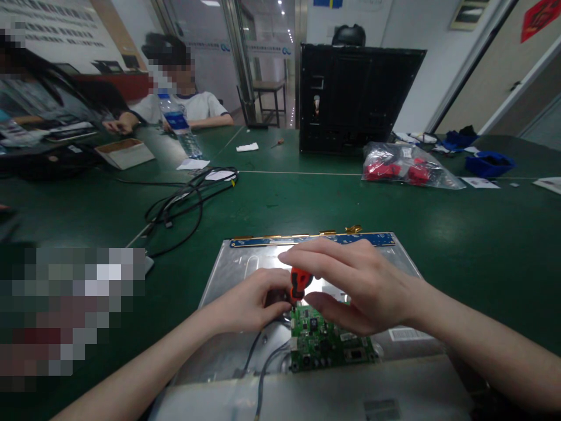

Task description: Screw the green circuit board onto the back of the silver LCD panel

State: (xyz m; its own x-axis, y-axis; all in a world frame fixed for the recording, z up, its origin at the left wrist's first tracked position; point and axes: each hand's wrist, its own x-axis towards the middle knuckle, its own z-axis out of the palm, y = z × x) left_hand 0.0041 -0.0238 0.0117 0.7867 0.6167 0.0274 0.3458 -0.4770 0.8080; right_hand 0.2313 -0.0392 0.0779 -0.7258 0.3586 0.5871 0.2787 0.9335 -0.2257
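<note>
An orange and black screwdriver (300, 283) stands roughly upright at the upper left edge of a green circuit board (326, 345). My right hand (368, 286) reaches over it, fingers long and thumb below, with the handle between them. Curled at the lower end of the handle, my left hand (252, 301) pinches close to the tool's shaft; its fingertips are partly hidden. The board lies on the metal back of a flat display panel (236, 257). Grey and black cables (262, 380) run from the board's left side. A blue circuit strip (263, 241) lines the panel's far edge.
Black cables (197, 199) lie tangled at left on the green table (280, 204). Behind are a water bottle (179, 126), an open cardboard box (125, 153), a black monitor (355, 99) and a plastic bag with red items (407, 166). A person (201, 108) sits across the table.
</note>
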